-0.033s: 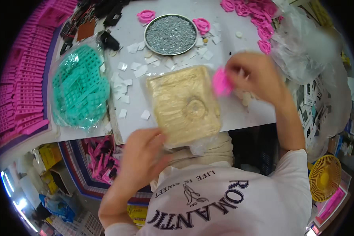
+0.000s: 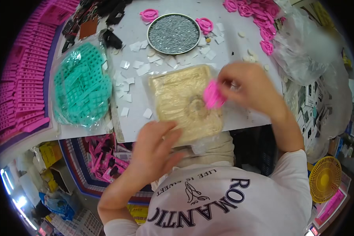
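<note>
Pinched in my right hand (image 2: 249,89) is a small pink plastic piece (image 2: 214,95), somewhat blurred, held over the right part of a plastic-wrapped tan block (image 2: 177,88). A round mark shows in the block's surface, partly beside the pink piece. My left hand (image 2: 155,149) is at the block's near left corner with its fingers apart and nothing in them. Beyond the block stands a round dish (image 2: 174,34) full of small silvery metal bits. A pink ringed piece (image 2: 149,15) and another pink piece (image 2: 205,25) lie on either side of it.
White paper squares (image 2: 143,69) are scattered around the block. On the left are a bag of green lattice pieces (image 2: 82,84) and stacked pink baskets (image 2: 29,74). Pink pieces (image 2: 266,35) and clear plastic bags (image 2: 303,51) lie at right. A basket of pink parts (image 2: 102,161) stands below the table edge.
My right hand has brought the pink piece left and nearer, from beside the block to over it. My left hand has shifted slightly right, its fingers now more spread.
</note>
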`<state>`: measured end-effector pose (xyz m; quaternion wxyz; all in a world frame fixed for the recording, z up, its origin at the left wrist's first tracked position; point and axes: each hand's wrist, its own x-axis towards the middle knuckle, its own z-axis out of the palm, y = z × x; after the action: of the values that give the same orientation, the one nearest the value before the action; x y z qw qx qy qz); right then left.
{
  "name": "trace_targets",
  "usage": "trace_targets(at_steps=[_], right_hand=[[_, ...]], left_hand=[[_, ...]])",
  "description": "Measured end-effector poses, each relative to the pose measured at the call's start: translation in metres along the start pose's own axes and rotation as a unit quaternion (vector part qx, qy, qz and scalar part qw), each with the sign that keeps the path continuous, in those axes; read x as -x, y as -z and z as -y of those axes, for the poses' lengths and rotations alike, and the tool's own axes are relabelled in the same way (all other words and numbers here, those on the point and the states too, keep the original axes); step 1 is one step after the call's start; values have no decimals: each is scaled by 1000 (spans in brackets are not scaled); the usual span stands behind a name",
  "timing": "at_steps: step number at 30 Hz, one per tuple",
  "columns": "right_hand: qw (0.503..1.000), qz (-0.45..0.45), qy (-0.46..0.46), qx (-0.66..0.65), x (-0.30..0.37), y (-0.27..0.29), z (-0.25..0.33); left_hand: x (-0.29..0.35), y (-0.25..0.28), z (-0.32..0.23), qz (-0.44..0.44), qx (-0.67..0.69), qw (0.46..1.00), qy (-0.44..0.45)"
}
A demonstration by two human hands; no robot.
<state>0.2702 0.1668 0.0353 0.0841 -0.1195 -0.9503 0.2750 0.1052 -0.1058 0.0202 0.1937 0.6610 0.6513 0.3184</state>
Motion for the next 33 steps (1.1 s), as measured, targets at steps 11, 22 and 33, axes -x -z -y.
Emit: trace_targets(at_steps=[11,22,33], right_hand=[[990,73,-42,114,-1,-60,23],[945,-319,26,-65,30,0,6],[973,-215,40,-69,5,-3,26]], left_hand=[[-21,-68,17,86,-186,975,-89],[-73,260,210,-465,-354,806,90],[29,385,256,-286,-356,550,699]])
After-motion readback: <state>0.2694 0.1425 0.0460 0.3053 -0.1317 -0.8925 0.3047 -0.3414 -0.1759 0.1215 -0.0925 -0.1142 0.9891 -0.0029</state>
